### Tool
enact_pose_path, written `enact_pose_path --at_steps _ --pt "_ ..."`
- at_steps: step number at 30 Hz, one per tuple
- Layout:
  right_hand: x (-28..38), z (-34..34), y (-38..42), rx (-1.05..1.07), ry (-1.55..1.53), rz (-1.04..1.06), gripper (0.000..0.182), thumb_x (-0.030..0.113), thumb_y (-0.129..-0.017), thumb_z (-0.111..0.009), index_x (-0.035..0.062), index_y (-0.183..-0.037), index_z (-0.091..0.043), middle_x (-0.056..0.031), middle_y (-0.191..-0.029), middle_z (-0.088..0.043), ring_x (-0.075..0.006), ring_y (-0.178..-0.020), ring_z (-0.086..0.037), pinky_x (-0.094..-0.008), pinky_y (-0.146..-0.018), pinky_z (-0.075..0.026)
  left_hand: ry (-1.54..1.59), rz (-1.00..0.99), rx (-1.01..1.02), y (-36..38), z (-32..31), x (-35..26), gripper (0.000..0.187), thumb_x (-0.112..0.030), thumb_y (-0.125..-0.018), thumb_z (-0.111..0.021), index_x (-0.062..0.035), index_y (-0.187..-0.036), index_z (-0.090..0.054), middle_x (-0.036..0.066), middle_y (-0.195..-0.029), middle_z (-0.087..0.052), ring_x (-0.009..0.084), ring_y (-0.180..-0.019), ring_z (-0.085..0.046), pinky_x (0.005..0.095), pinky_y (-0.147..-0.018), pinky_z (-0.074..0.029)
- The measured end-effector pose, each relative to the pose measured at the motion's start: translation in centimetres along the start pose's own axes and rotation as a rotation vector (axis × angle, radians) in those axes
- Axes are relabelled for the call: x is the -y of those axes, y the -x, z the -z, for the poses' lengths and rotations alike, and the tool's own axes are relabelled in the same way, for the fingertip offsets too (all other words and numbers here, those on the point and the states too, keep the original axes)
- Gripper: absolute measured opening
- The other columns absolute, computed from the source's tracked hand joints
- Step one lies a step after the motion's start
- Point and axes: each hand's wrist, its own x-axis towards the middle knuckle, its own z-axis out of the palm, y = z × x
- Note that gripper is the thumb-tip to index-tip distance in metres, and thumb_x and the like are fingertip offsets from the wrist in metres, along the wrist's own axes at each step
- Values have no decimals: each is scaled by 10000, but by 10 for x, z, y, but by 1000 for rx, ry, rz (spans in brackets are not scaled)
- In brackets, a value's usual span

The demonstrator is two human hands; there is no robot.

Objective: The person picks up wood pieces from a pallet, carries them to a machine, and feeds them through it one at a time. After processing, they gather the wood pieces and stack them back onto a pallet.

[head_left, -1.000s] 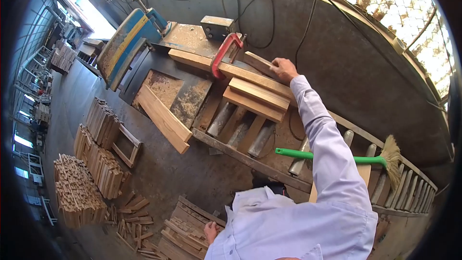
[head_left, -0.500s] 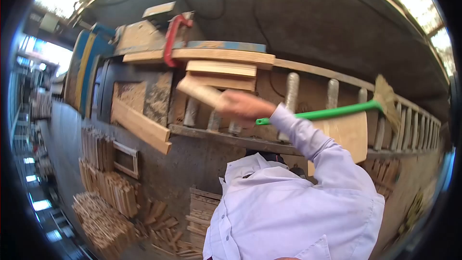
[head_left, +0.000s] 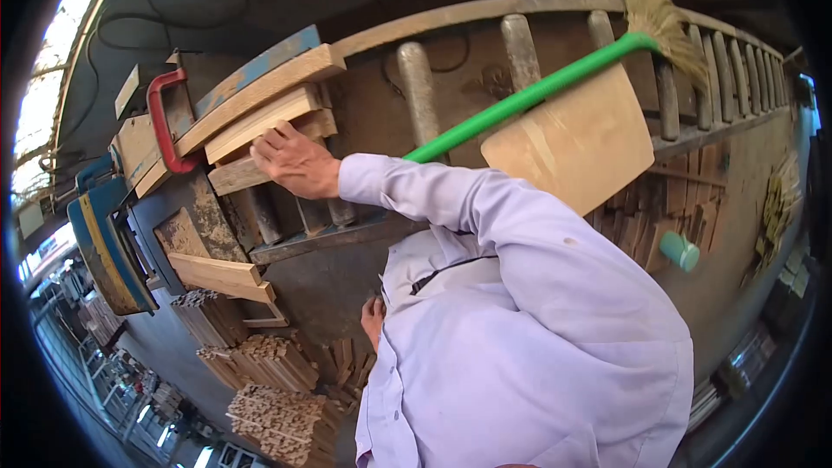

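Note:
My right hand (head_left: 295, 162) reaches out to the left and grips a short wooden block (head_left: 236, 176), which lies at the end of the roller table (head_left: 418, 78). The block sits just below a stack of longer boards (head_left: 260, 113) that a red clamp (head_left: 161, 121) holds. Only a small part of my left hand (head_left: 373, 319) shows beside my shirt, low down near loose wood pieces (head_left: 342, 355). Its fingers are hidden.
A green-handled broom (head_left: 520, 100) lies across the rollers, with a flat wooden panel (head_left: 572, 143) beneath it. A blue machine (head_left: 104, 247) stands at the left. Piles of small cut sticks (head_left: 273, 407) cover the floor below. A teal cylinder (head_left: 680, 251) lies at the right.
My right hand took a block from the far side of the boards, carried it through the air, and now sets it down below the stacked boards. The view has swung round.

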Motion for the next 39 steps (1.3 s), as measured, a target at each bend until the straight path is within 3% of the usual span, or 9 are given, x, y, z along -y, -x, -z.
enact_pose_path --at_steps 3,6,12,16,18,26,28,33,39 --pt "1 -3 3 -67 102 7 454 249 -931 -509 -25 -1248 -680 -201 -1428 -561 -351 -1409 -443 -625 -1215 -205 -120 22 63 -7 -3 21 439 -278 -997 -676 57 -1279 -647 140 -1062 -738 200 -881 -708 340 -778 -568" --pt "12 -11 2 26 90 -128 511 224 -948 -478 -105 -1313 -616 -256 -1430 -554 -410 -1420 -432 -649 -1203 -214 -202 25 118 -12 -5 42 443 -283 -993 -680 52 -1282 -649 147 -1075 -740 209 -892 -715 344 -784 -570" --pt "24 -9 18 33 117 -80 455 201 -922 -564 15 -1329 -643 -218 -1485 -517 -455 -1416 -416 -666 -1193 -249 -227 -16 44 -5 -1 63 452 -292 -987 -688 43 -1288 -652 160 -1101 -743 227 -914 -729 351 -795 -574" --pt "12 -5 18 55 119 -50 428 195 -931 -555 17 -1313 -629 -212 -1508 -500 -438 -1431 -410 -688 -1199 -210 113 188 -25 10 -5 5 433 -284 -975 -710 27 -1273 -664 157 -1108 -745 223 -892 -745 331 -756 -583" --pt "4 1 14 80 158 -45 423 183 -952 -530 17 -1330 -621 -200 -1545 -468 -421 -1467 -377 -679 -1209 -195 187 180 -71 13 -13 8 418 -261 -967 -722 27 -1264 -666 148 -1107 -746 203 -866 -740 305 -717 -573" --pt "-15 7 5 95 132 -90 579 317 -849 -783 108 -1364 -621 -187 -1526 -484 -408 -1475 -361 -623 -1228 -217 113 101 -109 37 -49 91 417 -305 -946 -730 30 -1194 -712 151 -991 -769 182 -842 -716 320 -723 -554" --pt "-6 0 5 89 205 -95 513 319 -898 -742 109 -1351 -625 -180 -1500 -510 -398 -1453 -399 -601 -1226 -244 98 180 -83 42 -50 125 430 -332 -941 -727 29 -1174 -725 169 -1016 -768 209 -887 -716 349 -770 -559" --pt "6 -37 -10 56 214 -23 458 297 -938 -701 119 -1353 -626 -182 -1496 -531 -394 -1434 -444 -569 -1228 -272 125 83 -41 47 -65 249 390 -298 -956 -714 30 -1168 -728 187 -1039 -762 242 -946 -716 384 -811 -559" --pt "29 -26 -14 148 289 -152 579 331 -911 -728 158 -1442 -574 -200 -1529 -492 -396 -1470 -397 -562 -1229 -258 373 240 -88 57 -49 246 357 -254 -976 -693 41 -1176 -715 173 -1032 -758 254 -907 -719 383 -784 -569"
